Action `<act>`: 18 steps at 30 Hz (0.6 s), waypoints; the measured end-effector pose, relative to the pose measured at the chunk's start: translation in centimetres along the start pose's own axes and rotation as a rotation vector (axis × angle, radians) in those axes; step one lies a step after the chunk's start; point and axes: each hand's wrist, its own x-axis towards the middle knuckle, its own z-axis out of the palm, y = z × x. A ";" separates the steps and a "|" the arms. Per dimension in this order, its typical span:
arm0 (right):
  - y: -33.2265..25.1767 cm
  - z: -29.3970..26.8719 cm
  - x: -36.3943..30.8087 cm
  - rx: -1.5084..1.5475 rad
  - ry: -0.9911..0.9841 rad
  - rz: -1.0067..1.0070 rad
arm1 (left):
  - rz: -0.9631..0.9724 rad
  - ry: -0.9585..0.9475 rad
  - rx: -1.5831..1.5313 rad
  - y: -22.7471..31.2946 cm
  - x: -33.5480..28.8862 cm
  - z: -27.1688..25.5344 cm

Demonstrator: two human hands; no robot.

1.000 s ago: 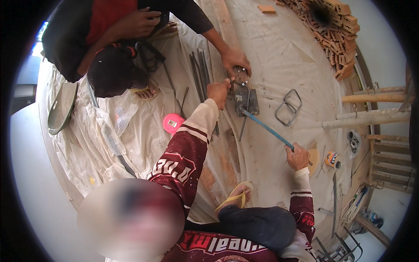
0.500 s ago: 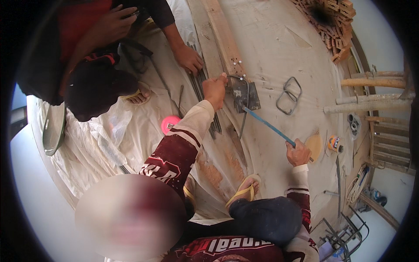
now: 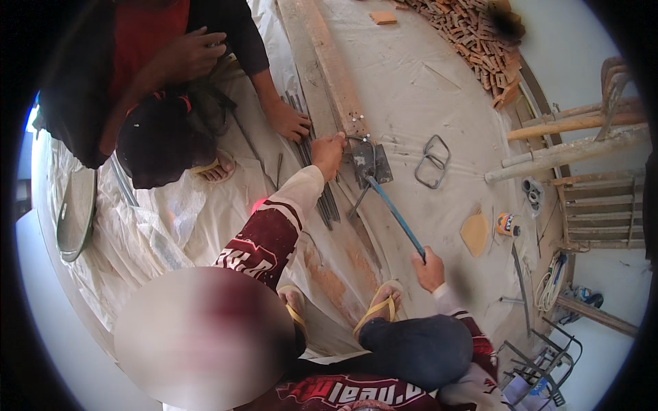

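Note:
My left hand (image 3: 327, 154) is closed around one end of a thin steel rod (image 3: 360, 198) that bends over a dark metal plate (image 3: 381, 163). The plate lies at the near end of a wooden plank (image 3: 321, 51) with several bright pins or nail heads in it. My right hand (image 3: 430, 270) grips the near end of a blue bending bar (image 3: 397, 217). The bar's far end meets the rod at the plate's near edge. Beyond that end, the rod's free part slants down and left. Exactly how bar and rod engage is too small to tell.
Straight rods (image 3: 322, 198) lie left of the plank, under a co-worker's hand (image 3: 288, 122). Bent rod frames (image 3: 432, 162) rest right of the plate. A can (image 3: 507, 225) stands farther right, near poles (image 3: 569, 154). Bricks (image 3: 473, 41) are piled at the far right.
My right hand has swung the bar leftward. The rod's free part now slants further left, its bend tighter. My left hand keeps its hold, and the whole view has shifted somewhat.

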 end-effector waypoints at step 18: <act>2.0 -0.2 -2.1 -0.042 -0.077 0.057 | 0.156 -0.172 0.216 -0.7 1.8 1.2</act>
